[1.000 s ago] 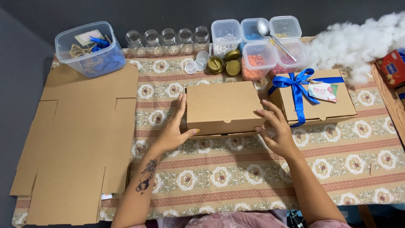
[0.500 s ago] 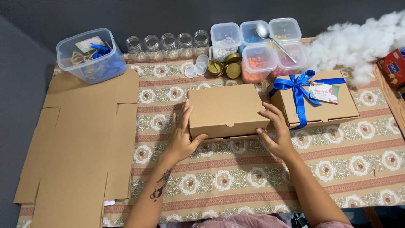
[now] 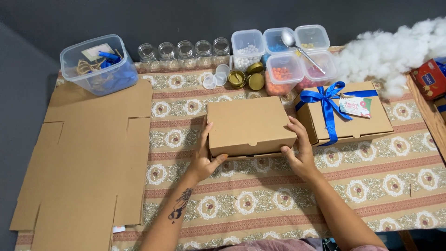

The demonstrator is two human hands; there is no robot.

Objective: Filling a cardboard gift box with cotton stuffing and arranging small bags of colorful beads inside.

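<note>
A plain brown cardboard box (image 3: pixel 248 124) with its lid closed sits on the patterned tablecloth (image 3: pixel 260 200) in the middle of the table. My left hand (image 3: pixel 204 155) grips its left side, thumb against the front edge. My right hand (image 3: pixel 299 151) holds its right front corner, fingers up along the side. Just to the right lies a second cardboard box (image 3: pixel 350 118) tied with a blue ribbon bow (image 3: pixel 325 100) and a small card.
Flat unfolded cardboard sheets (image 3: pixel 88 162) cover the table's left. At the back stand a clear tub of ribbons (image 3: pixel 100 65), a row of small glass jars (image 3: pixel 186 50), gold lids (image 3: pixel 246 79), tubs of coloured beads (image 3: pixel 288 60) with a spoon, white stuffing (image 3: pixel 395 51) and a red packet (image 3: pixel 429 79).
Both hands have closed in on the plain box's sides, the left thumb now at its front edge. The view has shifted slightly; the box has barely moved.
</note>
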